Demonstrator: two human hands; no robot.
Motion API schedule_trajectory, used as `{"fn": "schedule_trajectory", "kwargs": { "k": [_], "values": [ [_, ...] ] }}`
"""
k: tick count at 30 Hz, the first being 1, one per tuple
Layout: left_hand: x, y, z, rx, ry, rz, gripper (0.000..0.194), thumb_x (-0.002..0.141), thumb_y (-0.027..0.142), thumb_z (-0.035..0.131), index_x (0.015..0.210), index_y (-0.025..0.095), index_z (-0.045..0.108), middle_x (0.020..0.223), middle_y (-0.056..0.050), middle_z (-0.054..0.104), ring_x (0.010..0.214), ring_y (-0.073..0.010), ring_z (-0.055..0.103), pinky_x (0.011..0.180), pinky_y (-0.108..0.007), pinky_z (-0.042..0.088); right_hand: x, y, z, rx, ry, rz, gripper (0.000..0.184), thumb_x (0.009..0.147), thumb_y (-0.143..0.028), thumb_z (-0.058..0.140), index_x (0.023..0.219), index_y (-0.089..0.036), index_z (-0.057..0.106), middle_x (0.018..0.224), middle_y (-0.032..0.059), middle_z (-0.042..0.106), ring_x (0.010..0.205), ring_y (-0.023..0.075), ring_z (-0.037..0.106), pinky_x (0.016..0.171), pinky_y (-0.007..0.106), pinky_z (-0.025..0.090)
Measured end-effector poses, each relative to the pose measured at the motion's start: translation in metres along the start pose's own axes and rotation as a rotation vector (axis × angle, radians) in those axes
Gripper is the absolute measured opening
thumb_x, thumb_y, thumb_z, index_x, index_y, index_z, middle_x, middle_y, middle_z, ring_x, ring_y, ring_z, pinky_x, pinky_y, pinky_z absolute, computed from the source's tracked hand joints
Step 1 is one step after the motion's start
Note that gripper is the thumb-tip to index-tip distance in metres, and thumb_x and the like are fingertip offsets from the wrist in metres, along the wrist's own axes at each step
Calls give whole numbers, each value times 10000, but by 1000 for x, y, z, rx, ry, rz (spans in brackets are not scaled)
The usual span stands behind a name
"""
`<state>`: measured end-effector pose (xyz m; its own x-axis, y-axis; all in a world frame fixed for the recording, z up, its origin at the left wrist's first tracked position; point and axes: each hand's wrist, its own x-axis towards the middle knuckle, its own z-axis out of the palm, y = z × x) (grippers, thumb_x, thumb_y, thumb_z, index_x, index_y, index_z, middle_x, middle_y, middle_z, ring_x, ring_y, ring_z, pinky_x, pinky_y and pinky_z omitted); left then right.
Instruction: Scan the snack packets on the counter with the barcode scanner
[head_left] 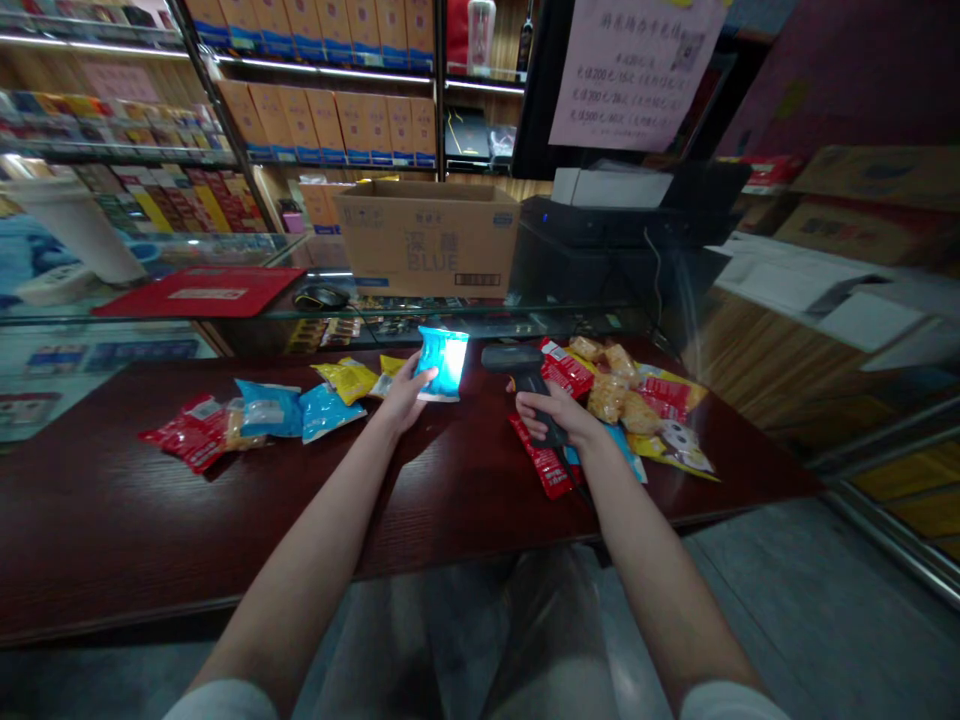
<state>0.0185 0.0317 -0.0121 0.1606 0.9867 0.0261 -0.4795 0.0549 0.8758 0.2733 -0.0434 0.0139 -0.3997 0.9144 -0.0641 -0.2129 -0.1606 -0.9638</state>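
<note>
A dark red-brown, wood-grained table point(450, 540) is spread across the middle of the frame. At upper centre, a brown cardboard box point(375, 240) is seen, with "BLUE" printed on its front. Shiny, crinkly snack bags point(664, 398) are heaped at centre right, and more bags point(270, 410) are set at centre left. Right of centre, a black scanner point(513, 357) is held by the right hand point(559, 415), with fingers wrapped round its handle. Near the middle, a puffy blue packet point(436, 358) is pinched between the thumb and fingers of the left hand point(405, 395).
</note>
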Motion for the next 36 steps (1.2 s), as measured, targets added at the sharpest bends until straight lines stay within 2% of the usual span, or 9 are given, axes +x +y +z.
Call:
{"fn": "schedule_trajectory", "kwargs": {
  "k": [5,8,12,16,21,25,28,32,36],
  "values": [
    [2,-1,1,141,-27,32,637,644,294,790,1249,190,622,1063,-66,732,863,-197,687,823,-349,559,-1,1,0,-4,-30,-18,378,759,-358,770,1002,-198,530,584,-113,481,364,34,372,359,181,326],
    [-3,12,1,569,29,181,611,724,307,707,1311,178,599,1198,-105,707,1056,-276,672,953,-425,523,-2,-1,-1,26,-26,-10,387,768,-352,758,1035,-196,526,579,-113,479,360,35,363,356,178,319],
    [-26,44,3,1414,318,327,686,799,297,631,1446,110,498,1311,-229,637,1265,-433,546,1079,-614,367,-4,-6,-2,112,-21,-42,427,768,-348,746,1091,-214,501,575,-118,479,342,34,316,332,172,286],
    [-44,58,8,1731,624,415,748,826,200,547,1522,14,346,1602,-307,256,1489,-464,227,1156,-670,189,-4,-7,-3,135,-34,-69,351,771,-335,737,981,-226,477,571,-116,469,349,36,309,333,169,298],
    [-36,33,5,1939,135,381,531,900,280,508,1420,179,547,1526,-175,476,1510,-373,248,1200,-637,82,-5,-6,-6,143,-25,-78,328,785,-343,732,857,-228,433,584,-107,456,356,33,312,334,166,304],
    [-32,23,-11,2040,192,175,514,929,455,495,1288,122,654,1364,-239,608,1439,-474,334,1136,-719,126,-12,-13,-16,182,34,-121,377,761,-363,762,773,-220,413,584,-95,456,355,24,305,325,164,299],
    [-35,26,-11,2056,248,223,505,927,453,507,1227,84,679,1323,-274,618,1419,-510,341,1116,-750,108,-18,-21,-29,200,135,-163,405,741,-368,788,766,-225,410,581,-92,467,357,28,320,329,164,316],
    [-28,14,26,1886,116,456,470,931,305,515,1334,72,582,1478,-254,493,1441,-404,369,1190,-615,160,-24,-27,-45,214,206,-189,425,728,-379,804,769,-230,408,569,-94,463,358,32,328,321,156,320],
    [7,-24,82,1407,-121,207,661,914,423,574,1432,34,444,1452,-268,515,1335,-334,526,1078,-428,421,-25,-25,-50,245,214,-200,419,733,-378,797,773,-230,408,572,-97,458,353,27,321,318,148,321]
  ]
}}
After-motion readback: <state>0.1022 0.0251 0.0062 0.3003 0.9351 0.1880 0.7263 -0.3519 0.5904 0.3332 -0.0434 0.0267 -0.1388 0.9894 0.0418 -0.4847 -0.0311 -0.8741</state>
